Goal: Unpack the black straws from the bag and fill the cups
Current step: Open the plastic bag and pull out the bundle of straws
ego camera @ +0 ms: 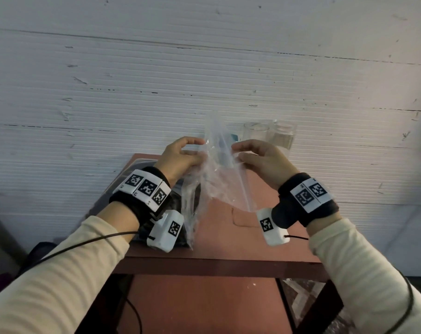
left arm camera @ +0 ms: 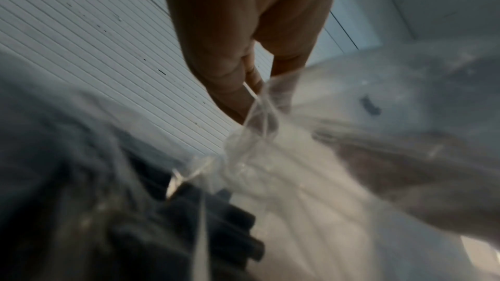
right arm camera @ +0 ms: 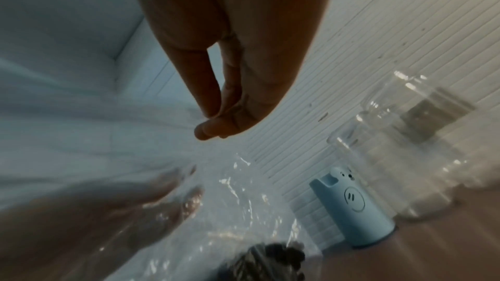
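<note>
Both grips are closed on one clear bag [ego camera: 216, 169]: left hand [ego camera: 180, 160] at nine o'clock, right hand [ego camera: 262, 162] at three. Two cups [ego camera: 268, 135] are seen at one o'clock.

The head camera is looking forward and down from above onto a red table [ego camera: 228, 255] against a white ribbed wall [ego camera: 204, 68], taking in both forearms and the clear bag [ego camera: 216, 174] held between them. The left wrist camera is peering up along the left hand [left arm camera: 243, 40], very near the bag's film [left arm camera: 270, 168], with black straws [left arm camera: 222, 221] low in frame. The right wrist camera is facing along the right hand [right arm camera: 235, 50] toward the wall, catching clear cups [right arm camera: 392, 157] and a blue holder [right arm camera: 354, 208]. All three are sharing the bag and the wall.
</note>
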Demonstrator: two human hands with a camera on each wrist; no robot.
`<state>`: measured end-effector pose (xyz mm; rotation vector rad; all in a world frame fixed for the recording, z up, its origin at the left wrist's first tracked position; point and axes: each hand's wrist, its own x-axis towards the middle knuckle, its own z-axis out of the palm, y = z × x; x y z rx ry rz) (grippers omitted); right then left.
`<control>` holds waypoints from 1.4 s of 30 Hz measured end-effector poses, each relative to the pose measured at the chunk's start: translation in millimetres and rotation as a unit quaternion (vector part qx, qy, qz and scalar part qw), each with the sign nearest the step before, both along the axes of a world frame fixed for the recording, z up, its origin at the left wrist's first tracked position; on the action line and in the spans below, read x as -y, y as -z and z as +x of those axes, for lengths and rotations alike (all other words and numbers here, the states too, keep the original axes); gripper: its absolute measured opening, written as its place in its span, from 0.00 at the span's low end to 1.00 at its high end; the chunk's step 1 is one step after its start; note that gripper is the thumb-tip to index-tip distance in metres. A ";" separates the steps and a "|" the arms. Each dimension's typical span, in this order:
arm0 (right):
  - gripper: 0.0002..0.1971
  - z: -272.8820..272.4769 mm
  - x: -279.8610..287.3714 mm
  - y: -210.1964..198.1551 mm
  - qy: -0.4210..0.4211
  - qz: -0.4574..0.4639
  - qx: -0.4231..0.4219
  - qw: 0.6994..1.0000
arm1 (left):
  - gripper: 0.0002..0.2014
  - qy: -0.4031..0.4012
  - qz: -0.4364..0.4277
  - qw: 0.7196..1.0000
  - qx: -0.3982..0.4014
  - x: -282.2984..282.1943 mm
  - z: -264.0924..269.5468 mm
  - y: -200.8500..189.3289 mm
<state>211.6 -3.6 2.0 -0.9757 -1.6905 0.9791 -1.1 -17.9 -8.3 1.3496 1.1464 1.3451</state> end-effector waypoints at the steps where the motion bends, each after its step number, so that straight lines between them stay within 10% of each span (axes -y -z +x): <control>1: 0.12 4.2 1.5 -3.6 0.000 0.006 -0.008 1.000 | 0.14 0.001 0.000 1.000 -0.015 0.4 3.3 0.4; 8: 0.14 14.0 11.6 -28.9 0.015 0.089 -0.011 0.996 | 0.17 0.016 0.012 0.972 -0.234 0.9 26.8 -12.8; 18: 0.10 -6.6 23.3 -21.1 0.019 0.116 0.009 0.993 | 0.16 0.075 0.001 0.997 0.026 13.5 41.2 -38.0; 42: 0.03 -19.3 16.3 -7.3 0.024 0.140 0.112 0.984 | 0.13 0.094 -0.006 0.994 0.048 18.5 29.5 -19.4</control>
